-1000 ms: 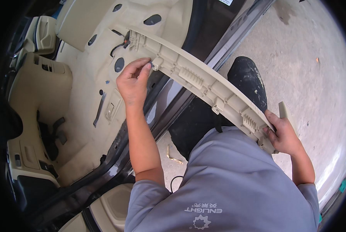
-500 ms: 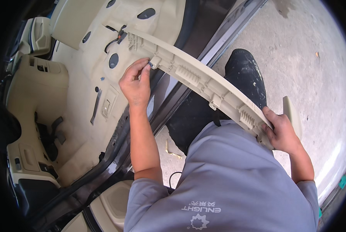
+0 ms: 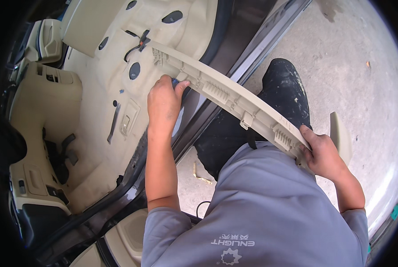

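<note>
A long beige plastic car trim panel [image 3: 219, 89] lies slantwise across my lap, its ribbed inner side facing up. My left hand [image 3: 164, 102] is closed at its lower edge near the far left end, thumb over a mounting tab. A small blue clip [image 3: 175, 82] shows between that thumb and the fingers, which are partly hidden. At the near right end my right hand [image 3: 322, 153] grips the panel, thumb on the upper edge. Beyond this hand rises a curved beige piece [image 3: 338, 135]; I cannot tell whether it joins the panel.
To the left is the car's interior, with beige floor carpet [image 3: 101, 95], a dark pedal [image 3: 68, 141] and a black wire connector [image 3: 144, 41]. The metal door sill [image 3: 194, 122] runs beneath the panel. A yellowish strip [image 3: 202, 179] lies on the concrete floor [image 3: 341, 71].
My left hand has turned and shifted from a pinch at the blue clip to thumb over the tab with fingers behind. The right hand keeps its grip; the view has shifted slightly.
</note>
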The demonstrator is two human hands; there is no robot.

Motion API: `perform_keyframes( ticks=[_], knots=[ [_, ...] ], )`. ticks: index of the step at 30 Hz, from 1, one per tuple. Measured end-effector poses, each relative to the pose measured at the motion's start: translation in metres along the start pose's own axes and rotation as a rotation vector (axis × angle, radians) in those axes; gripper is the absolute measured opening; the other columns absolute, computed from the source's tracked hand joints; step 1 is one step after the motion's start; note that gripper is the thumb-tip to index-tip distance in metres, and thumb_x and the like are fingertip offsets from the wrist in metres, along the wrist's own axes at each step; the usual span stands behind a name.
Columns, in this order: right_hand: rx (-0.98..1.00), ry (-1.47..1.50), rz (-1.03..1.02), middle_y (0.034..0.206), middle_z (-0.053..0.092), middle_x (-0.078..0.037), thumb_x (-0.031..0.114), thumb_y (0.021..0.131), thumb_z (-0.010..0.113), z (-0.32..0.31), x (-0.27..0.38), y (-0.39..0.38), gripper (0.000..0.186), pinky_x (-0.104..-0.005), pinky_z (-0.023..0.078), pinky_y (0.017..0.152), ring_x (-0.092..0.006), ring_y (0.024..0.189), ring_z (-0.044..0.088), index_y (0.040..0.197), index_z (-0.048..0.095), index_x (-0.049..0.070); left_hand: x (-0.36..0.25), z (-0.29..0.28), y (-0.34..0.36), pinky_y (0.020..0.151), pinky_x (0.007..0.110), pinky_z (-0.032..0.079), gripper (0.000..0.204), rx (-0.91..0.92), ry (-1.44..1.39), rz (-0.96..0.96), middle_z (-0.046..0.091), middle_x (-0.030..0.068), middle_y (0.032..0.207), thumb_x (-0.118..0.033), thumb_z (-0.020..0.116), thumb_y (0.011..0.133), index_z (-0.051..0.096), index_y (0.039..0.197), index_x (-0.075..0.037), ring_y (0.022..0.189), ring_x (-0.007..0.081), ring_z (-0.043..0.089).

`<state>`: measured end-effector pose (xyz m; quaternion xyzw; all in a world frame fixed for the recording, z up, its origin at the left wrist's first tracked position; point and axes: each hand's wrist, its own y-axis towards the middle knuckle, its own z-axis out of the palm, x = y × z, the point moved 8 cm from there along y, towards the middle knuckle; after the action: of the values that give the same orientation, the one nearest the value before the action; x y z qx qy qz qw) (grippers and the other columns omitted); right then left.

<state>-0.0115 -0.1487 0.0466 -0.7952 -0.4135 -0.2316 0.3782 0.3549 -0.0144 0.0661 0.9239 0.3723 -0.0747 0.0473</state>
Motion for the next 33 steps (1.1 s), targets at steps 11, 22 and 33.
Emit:
perform_keyframes(
  ticks=[11, 22, 33],
  knots=[
    [0.014, 0.016, 0.003, 0.092, 0.068, -0.029, -0.009, 0.079, 0.059, 0.0, -0.001, 0.002, 0.06, -0.0523, 0.053, 0.075, -0.0484, 0.087, 0.067, 0.138, 0.051, -0.003, 0.002, 0.005, 0.007, 0.07, 0.05, 0.051, 0.043, 0.071, -0.143, -0.016, 0.068, 0.0268, 0.078, -0.032, 0.079, 0.09, 0.064, 0.083, 0.008, 0.074, 0.045, 0.066],
    [0.051, 0.021, 0.071, 0.083, 0.066, -0.029, -0.003, 0.087, 0.064, 0.002, -0.01, 0.007, 0.05, -0.0528, 0.051, 0.072, -0.0491, 0.082, 0.066, 0.136, 0.053, 0.001, 0.04, 0.044, 0.019, 0.056, 0.031, 0.049, 0.033, -0.038, -0.504, 0.078, 0.065, 0.0092, 0.065, -0.022, 0.089, 0.078, 0.069, 0.085, 0.003, 0.056, 0.0153, 0.057],
    [0.027, 0.016, 0.026, 0.082, 0.065, -0.029, -0.002, 0.089, 0.063, 0.003, -0.009, 0.007, 0.049, -0.053, 0.05, 0.07, -0.0489, 0.081, 0.065, 0.136, 0.052, 0.003, 0.018, 0.027, 0.018, 0.062, 0.039, 0.047, 0.035, 0.18, -0.291, 0.107, 0.062, 0.0165, 0.073, -0.026, 0.078, 0.093, 0.059, 0.094, 0.003, 0.063, 0.0282, 0.054]
  ],
)
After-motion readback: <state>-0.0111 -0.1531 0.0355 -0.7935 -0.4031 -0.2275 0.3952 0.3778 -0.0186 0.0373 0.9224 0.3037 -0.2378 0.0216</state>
